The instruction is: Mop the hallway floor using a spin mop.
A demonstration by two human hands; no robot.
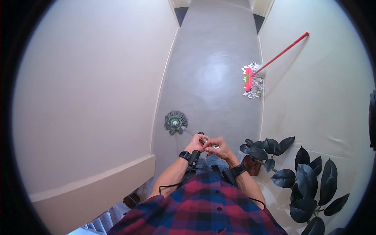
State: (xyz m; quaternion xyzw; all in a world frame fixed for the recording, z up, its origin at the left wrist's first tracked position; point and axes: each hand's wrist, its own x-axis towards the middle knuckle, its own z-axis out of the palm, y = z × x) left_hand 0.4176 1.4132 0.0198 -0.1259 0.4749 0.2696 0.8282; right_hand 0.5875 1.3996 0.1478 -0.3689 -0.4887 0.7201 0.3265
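A mop with a grey string head and a green round centre rests on the grey floor, near the left wall. Its thin pole slants up towards me. My left hand is closed around the pole. Just beyond it, my right hand grips the pole's upper end with bent fingers, and the white tip shows between them. Both wrists bear black straps with small devices and cables.
A pink broom with a red handle leans on the right wall, its head on a heap of shiny scraps. Close on my right stands a dark-leaved plant in a brown pot. A low ledge juts out at left.
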